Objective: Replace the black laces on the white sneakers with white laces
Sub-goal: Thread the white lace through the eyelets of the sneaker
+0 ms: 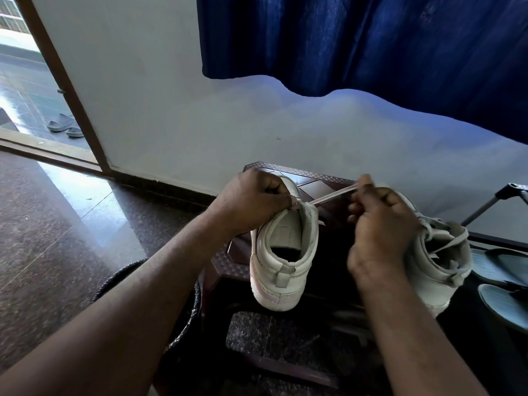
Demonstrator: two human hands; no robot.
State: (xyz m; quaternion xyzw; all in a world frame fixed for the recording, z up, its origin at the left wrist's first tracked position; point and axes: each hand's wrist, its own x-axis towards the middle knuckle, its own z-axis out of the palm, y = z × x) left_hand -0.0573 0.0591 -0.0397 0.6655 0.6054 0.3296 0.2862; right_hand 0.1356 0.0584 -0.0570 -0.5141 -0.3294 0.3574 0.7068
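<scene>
A white sneaker point(281, 261) stands heel toward me on a dark brown stool point(311, 178). My left hand point(254, 200) grips its upper front, fingers curled over the tongue area. A white lace point(333, 195) runs taut from the shoe's top to my right hand point(380, 224), which pinches the lace's far end. A second white sneaker point(441, 261) with white laces sits to the right, partly hidden behind my right hand. No black lace shows.
Blue-grey flip-flops point(503, 281) lie at the right edge. A dark round rim point(188, 315) sits below my left forearm. A blue curtain point(371, 44) hangs above. An open doorway point(31, 90) at left shows sandals point(64, 125) outside.
</scene>
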